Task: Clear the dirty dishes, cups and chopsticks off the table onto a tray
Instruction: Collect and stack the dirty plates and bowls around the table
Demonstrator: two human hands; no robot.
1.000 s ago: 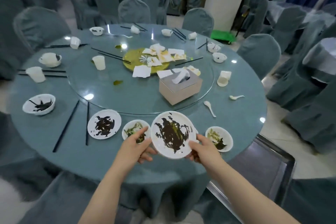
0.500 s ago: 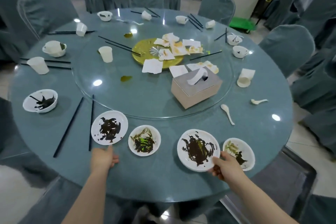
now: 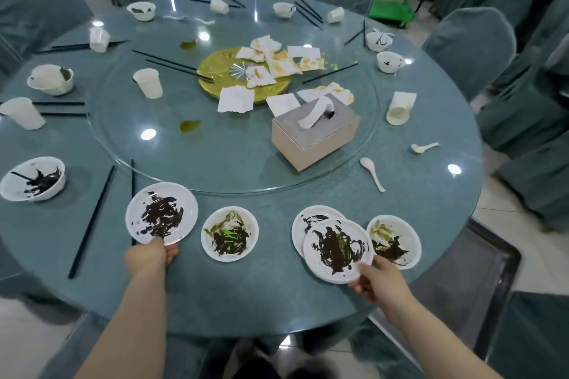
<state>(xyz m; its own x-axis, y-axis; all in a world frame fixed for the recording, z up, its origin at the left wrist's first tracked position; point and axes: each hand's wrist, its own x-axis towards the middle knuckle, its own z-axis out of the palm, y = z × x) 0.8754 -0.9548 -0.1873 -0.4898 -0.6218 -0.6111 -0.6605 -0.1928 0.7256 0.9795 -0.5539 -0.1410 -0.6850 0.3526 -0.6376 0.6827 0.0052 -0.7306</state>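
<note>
A: How far along are we?

B: Barely started, imo. Going L to R: a dirty bowl (image 3: 32,178) is sitting at the far-left edge of the table (image 3: 246,295), with black chopsticks (image 3: 91,221) lying loose just beside it. My left hand (image 3: 151,257) is gripping the near rim of a sauce-smeared plate (image 3: 161,213); thumb side is hidden under the rim, so I can't tell how the fingers are spread, only that they're curling onto that edge.

A: And the middle?

B: A small bowl w/ green-and-black residue (image 3: 229,234) is resting untouched btwn my two hands. Then my right hand (image 3: 380,281) is pinching the near rim of another smeared plate (image 3: 338,251), fingers pressed together under it, thumb on top. It's overlapping a second plate (image 3: 311,220) behind it, looks like I'm stacking the two. Another dirty bowl (image 3: 393,241) is sitting just beside, to the right.

A: Tray?

B: The tray (image 3: 480,280) is waiting low at the right, off the table edge, and I'm seeing nothing on the part in view.

A: So what's left?

B: Nearly everything: cups, bowls, spoons and chopsticks are ringing the far side. Tissue box (image 3: 315,135) and used napkins are sitting on the glass turntable too.
</note>
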